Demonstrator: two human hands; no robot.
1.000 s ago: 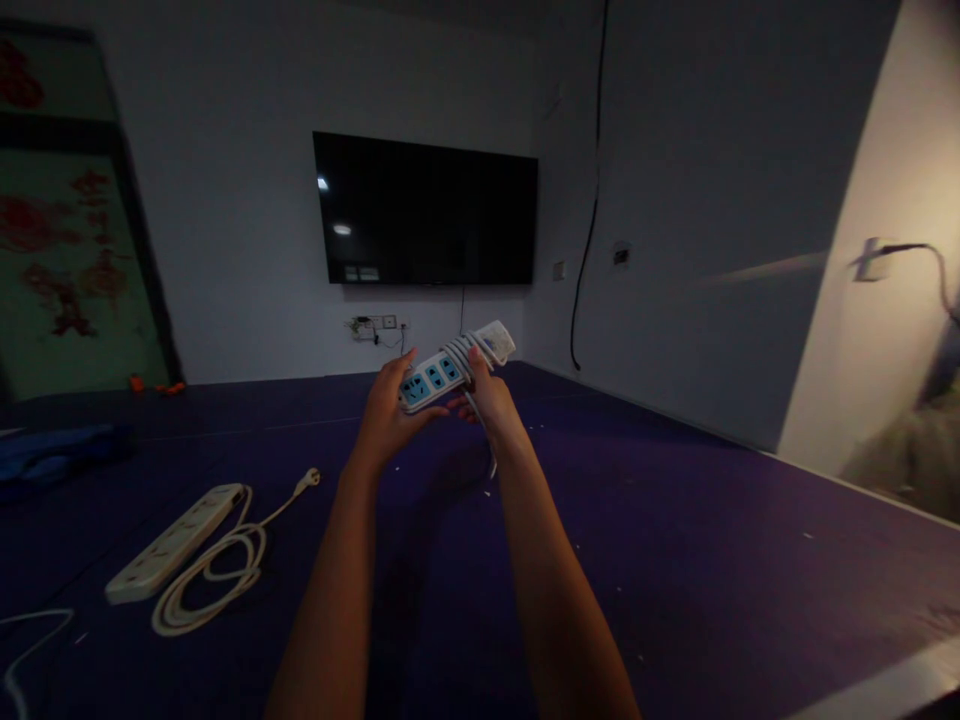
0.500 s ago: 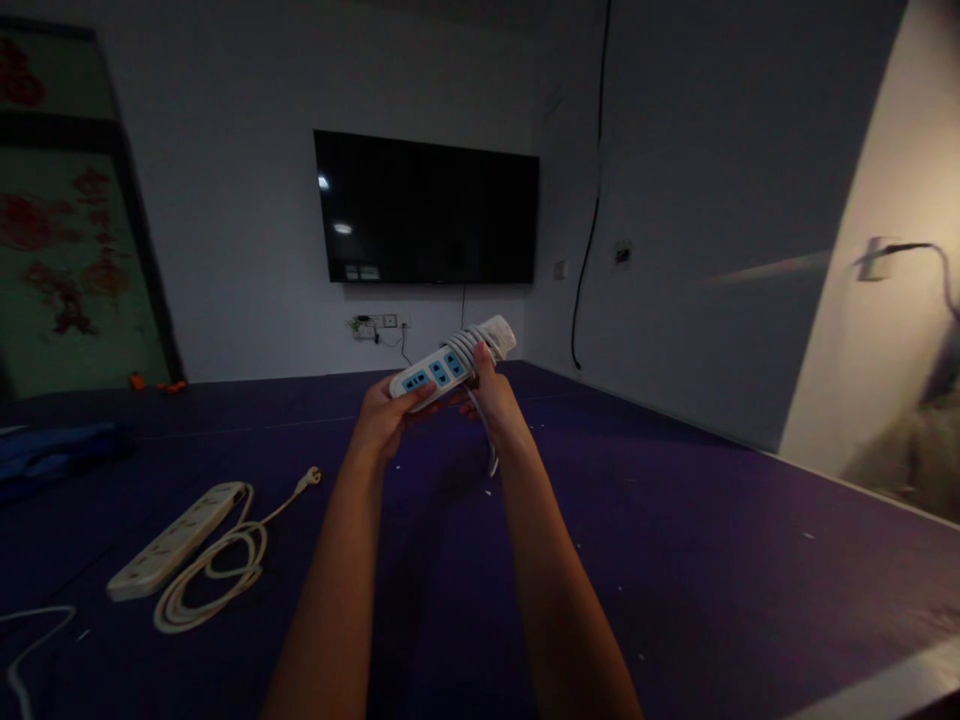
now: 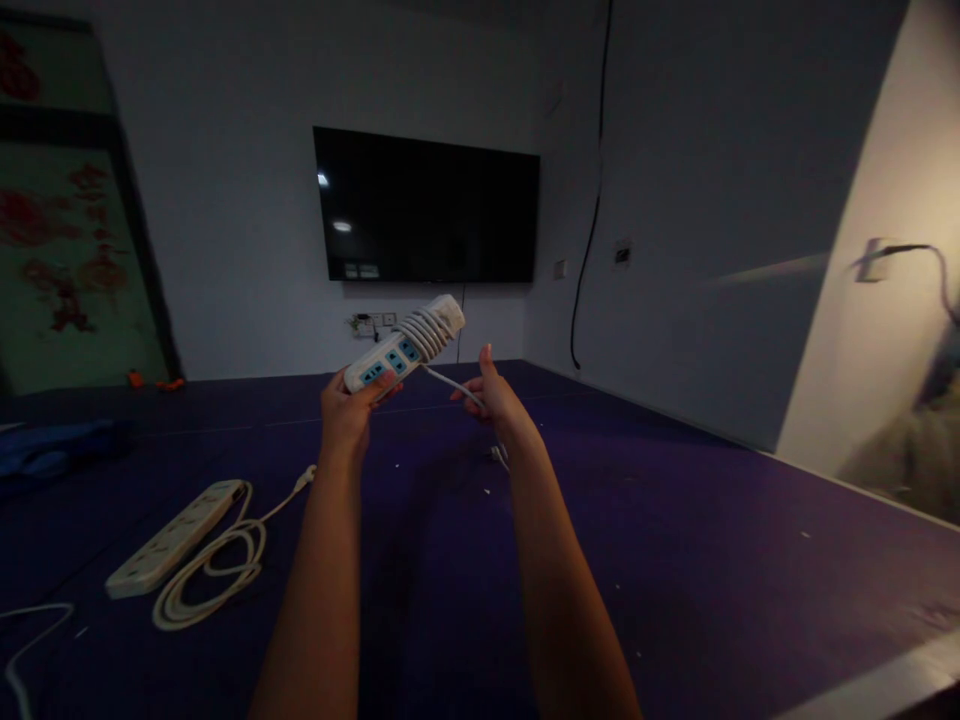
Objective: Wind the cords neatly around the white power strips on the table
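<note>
One camera sat on the person's head. It looked forward and a little down, along both arms (image 3: 324, 565) to the left hand (image 3: 345, 415) and right hand (image 3: 501, 402), which were close by. Past them it saw over the purple surface (image 3: 675, 560) to its far edge, and the wall (image 3: 225, 220) with the big TV (image 3: 431, 205) stood farther away.

No wording is legible. Red writing (image 3: 90, 205) runs down the pale green panel (image 3: 120, 350) at far left, its strokes too dim and soft to make out. Beside it stands a rounded red motif (image 3: 26, 218), likewise unreadable. A cropped red mark (image 3: 19, 68) sits on the upper green panel (image 3: 64, 75). The blue-socketed power strip (image 3: 362, 372) has a faint patch (image 3: 452, 314) at its far end, too small to tell if printed.
</note>
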